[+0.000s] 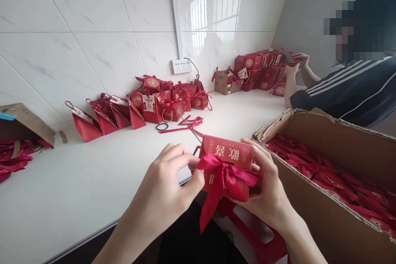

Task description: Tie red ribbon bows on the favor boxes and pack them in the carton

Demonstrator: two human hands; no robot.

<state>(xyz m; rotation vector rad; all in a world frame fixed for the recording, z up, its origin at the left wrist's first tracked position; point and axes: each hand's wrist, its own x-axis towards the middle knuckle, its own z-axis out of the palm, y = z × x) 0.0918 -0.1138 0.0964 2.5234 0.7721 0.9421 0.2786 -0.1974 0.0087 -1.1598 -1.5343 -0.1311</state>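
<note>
A red gift box (pixel 229 145) with gold Chinese characters is held above the front edge of the table, its printing upside down to me. Across it runs a dark red satin ribbon bow (pixel 216 173), one tail hanging below. My right hand (pixel 269 194) grips the box by its right side, fingers around the far edge. At the left end, my left hand (pixel 176 177) pinches the bow's loop between thumb and fingers. A dark cord loop (pixel 196 151) sticks out behind that side of the box.
Finished-looking red boxes (pixel 150 107) stand along the tiled wall, with loose ribbon (pixel 185 126) and a black ring (pixel 161 126) before them. At right, a large cardboard carton (pixel 309 206) holds many red ribboned pieces. Another carton (pixel 34 121) is far left. A co-worker's hands (pixel 292 68) handle something red.
</note>
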